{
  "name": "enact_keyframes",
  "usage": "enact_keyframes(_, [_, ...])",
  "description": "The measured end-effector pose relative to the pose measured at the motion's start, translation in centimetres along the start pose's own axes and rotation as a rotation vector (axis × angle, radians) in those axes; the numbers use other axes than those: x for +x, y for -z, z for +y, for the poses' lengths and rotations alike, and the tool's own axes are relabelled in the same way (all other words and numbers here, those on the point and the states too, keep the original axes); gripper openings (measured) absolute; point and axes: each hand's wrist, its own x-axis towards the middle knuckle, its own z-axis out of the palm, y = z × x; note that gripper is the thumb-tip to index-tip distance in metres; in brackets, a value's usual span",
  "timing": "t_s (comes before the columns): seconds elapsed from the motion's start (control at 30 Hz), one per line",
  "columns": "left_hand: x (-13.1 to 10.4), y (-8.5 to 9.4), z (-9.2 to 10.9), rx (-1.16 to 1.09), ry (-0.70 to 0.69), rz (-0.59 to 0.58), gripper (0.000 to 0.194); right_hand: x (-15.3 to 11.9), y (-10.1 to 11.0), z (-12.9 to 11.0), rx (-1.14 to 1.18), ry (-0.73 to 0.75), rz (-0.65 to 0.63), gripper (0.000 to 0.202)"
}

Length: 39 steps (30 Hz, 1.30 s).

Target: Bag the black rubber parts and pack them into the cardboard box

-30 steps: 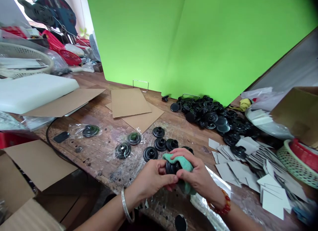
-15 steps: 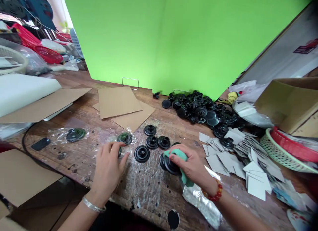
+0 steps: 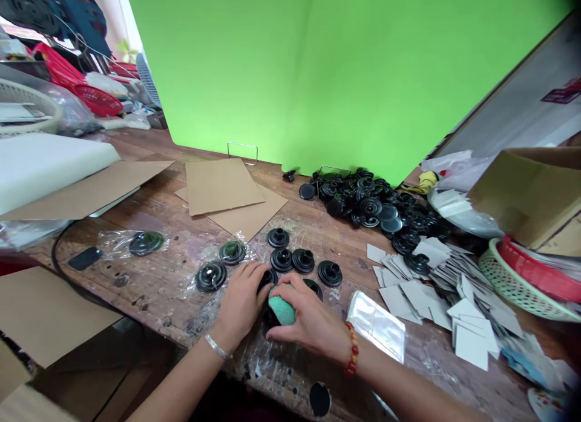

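Note:
My right hand [image 3: 313,319] is closed on a folded green cloth [image 3: 282,308], pressed over a black stepped disc [image 3: 270,320] mostly hidden beneath it. Right beside it, my left hand [image 3: 242,301] curls its fingers against another black stepped disc [image 3: 267,278] with a raised centre. Several similar discs stand around the hands, such as one [image 3: 330,273] to the right and one [image 3: 281,260] behind. Left of my left hand, a disc [image 3: 211,276] lies on crumpled clear plastic, with a second wrapped disc [image 3: 232,252] just behind it.
A heap of black discs [image 3: 363,198] lies at the foot of a green board [image 3: 295,77]. White cards [image 3: 417,298] spread at the right near a green basket [image 3: 512,283]. Clear plastic bags [image 3: 379,325] lie right of my hand; cardboard sheets [image 3: 222,186] lie farther back.
My right hand has moved left with the cloth, up to my left hand. My left hand has shifted right, onto a disc. A disc now shows at the left on plastic, another at the right.

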Motion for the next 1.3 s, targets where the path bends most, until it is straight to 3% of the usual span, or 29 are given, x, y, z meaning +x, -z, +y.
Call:
enact_keyframes(0.1, [0.2, 0.4, -0.7, 0.102, 0.060, -0.012, 0.023, -0.7, 0.6, 0.2, 0.005, -0.008, 0.061, 0.033])
enact_keyframes(0.27, [-0.8, 1.8, -2.3, 0.339, 0.136, 0.086, 0.028, -1.8, 2.5, 1.0, -0.030, -0.040, 0.175, 0.026])
enact_keyframes(0.37, [-1.2, 2.1, -2.8, 0.385, 0.149, 0.133, 0.030, -2.4, 3.0, 1.2, -0.046, -0.046, 0.174, 0.028])
enact_keyframes(0.6, [-2.7, 1.8, -0.8, 0.227, 0.066, 0.213, 0.032, -4.3, 3.4, 0.7, -0.095, -0.025, 0.146, 0.027])
enact_keyframes(0.73, [-4.7, 1.0, 0.6, -0.005, 0.099, 0.164, 0.031, -5.5, 4.5, 0.8, -0.130, -0.053, 0.198, 0.021])
enact_keyframes(0.9, [-6.4, -1.7, 1.7, -0.087, -0.050, -0.079, 0.058, -6.7, 5.3, 1.6, -0.157, -0.100, 0.240, 0.019])
enact_keyframes(1.0, [-4.5, -2.9, 2.0, -0.071, -0.042, -0.085, 0.057, -7.4, 5.6, 2.3, -0.165, -0.124, 0.273, 0.019])
enact_keyframes(1.17, [2.0, -3.2, 1.9, -0.050, -0.032, -0.005, 0.063, -8.1, 6.4, 3.1, -0.146, -0.165, 0.311, 0.017])
enact_keyframes(1.3, [4.8, -2.8, 1.2, 0.103, -0.087, -0.020, 0.043, -8.1, 6.6, 3.3, -0.126, -0.168, 0.302, 0.016])
